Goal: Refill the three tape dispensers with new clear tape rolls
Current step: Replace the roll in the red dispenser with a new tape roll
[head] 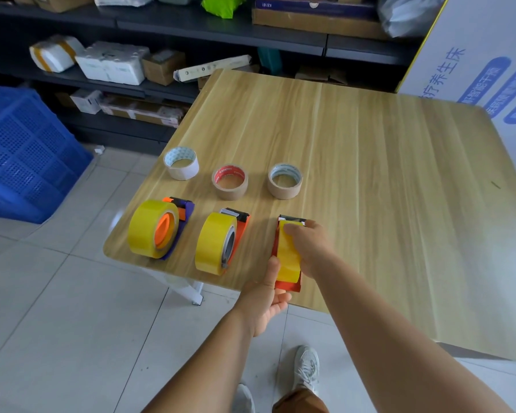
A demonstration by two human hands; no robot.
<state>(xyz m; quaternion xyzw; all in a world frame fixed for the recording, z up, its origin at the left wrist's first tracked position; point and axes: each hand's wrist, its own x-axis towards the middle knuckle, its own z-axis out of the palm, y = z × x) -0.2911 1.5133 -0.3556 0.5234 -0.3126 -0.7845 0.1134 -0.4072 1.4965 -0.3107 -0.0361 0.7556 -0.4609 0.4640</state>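
Step in hand, by the look of it: third dispenser (288,257), near the counter (370,174) front edge, is being loaded or finished. Its yellow-tinted roll (287,254) is gripped by the right hand (309,248), fingers curled over the top; the base is pinched by the left hand (265,299), thumb up against the roll. Two other dispensers (158,229) (221,242) are seen already carrying full rolls. Three emptied cores (181,163) (230,181) (284,180) are lined up behind. Next move likely needed: tape end threaded to the cutter, roll seating checked.
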